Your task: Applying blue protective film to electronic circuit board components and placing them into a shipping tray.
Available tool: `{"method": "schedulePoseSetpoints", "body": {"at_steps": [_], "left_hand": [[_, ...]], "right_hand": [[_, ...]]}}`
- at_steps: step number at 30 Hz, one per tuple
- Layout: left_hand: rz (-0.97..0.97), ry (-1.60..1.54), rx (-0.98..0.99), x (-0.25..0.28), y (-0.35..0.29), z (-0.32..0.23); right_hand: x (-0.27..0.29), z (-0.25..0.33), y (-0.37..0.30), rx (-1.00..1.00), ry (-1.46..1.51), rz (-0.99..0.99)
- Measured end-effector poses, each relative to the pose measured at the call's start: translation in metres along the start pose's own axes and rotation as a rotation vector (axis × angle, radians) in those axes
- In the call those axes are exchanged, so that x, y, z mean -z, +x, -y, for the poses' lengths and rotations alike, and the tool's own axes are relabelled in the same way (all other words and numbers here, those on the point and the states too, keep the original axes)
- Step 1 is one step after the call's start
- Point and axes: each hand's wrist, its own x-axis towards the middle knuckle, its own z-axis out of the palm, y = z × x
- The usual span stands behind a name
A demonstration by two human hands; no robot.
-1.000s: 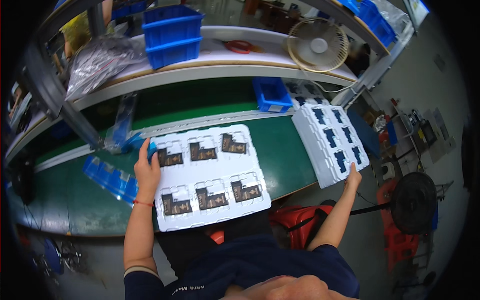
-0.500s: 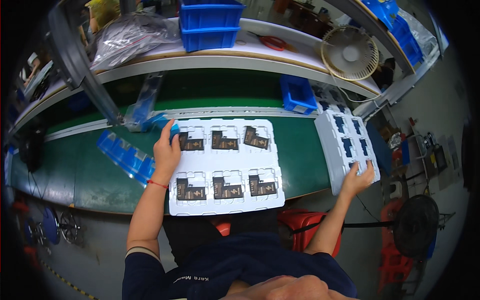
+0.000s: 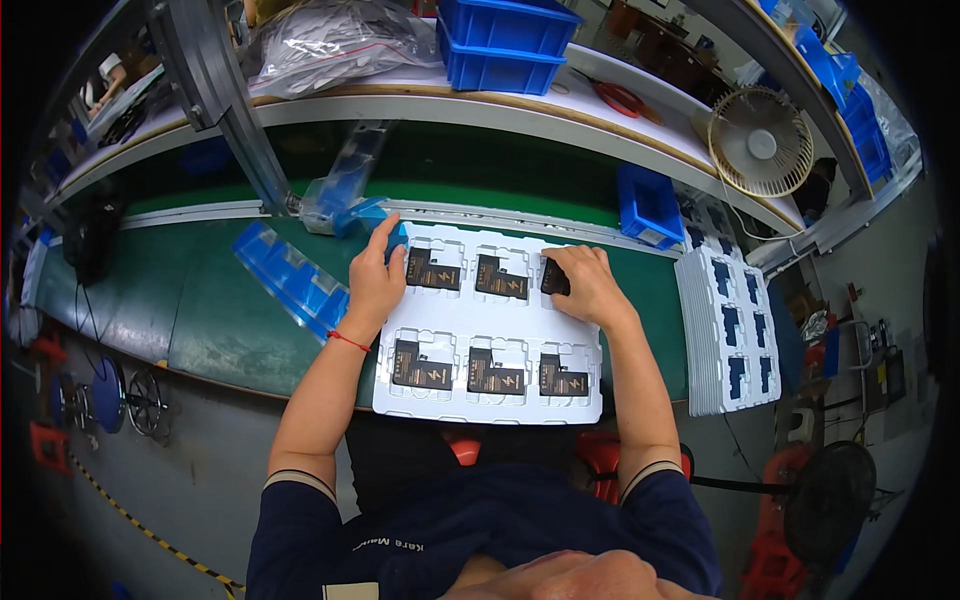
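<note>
A white plastic tray (image 3: 490,317) lies in front of me on the green bench, with flat black L-shaped batteries in its pockets, such as the one at the near left (image 3: 422,368). My right hand (image 3: 592,287) is over the far right pocket, thumb and fingers closed about a battery (image 3: 550,277) that they partly cover. At the tray's far left corner, my left hand (image 3: 376,282) has a small piece of blue film (image 3: 397,238) between its thumb and index finger. Part of that film is hidden by the fingers.
A tall stack of white trays (image 3: 730,330) with dark pieces stands on the right. Blue film strips (image 3: 292,278) lie left of my tray. Behind are a small blue bin (image 3: 650,208) and a shelf (image 3: 400,108) carrying blue bins (image 3: 505,45), a bagged bundle (image 3: 335,50) and a fan (image 3: 760,145).
My right hand has moved left from the tray stack to the far right battery. My left hand stays by the tray's corner. The whole view has shifted.
</note>
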Motion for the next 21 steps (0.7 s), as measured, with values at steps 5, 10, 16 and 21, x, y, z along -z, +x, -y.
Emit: {"method": "schedulePoseSetpoints", "body": {"at_steps": [5,10,16,21], "left_hand": [[0.052,0.021,0.038,0.003,0.0,-0.001],[0.066,-0.006,0.101,-0.001,0.001,-0.002],[-0.032,-0.217,-0.034,-0.003,0.007,-0.002],[0.197,-0.518,0.05,-0.017,0.01,-0.029]], "right_hand": [[0.011,0.003,0.001,-0.014,0.045,0.107],[0.011,-0.009,-0.005,0.043,0.074,0.151],[0.0,0.0,-0.005,0.032,0.124,-0.202],[-0.003,0.059,0.015,0.245,0.379,-0.372]]}}
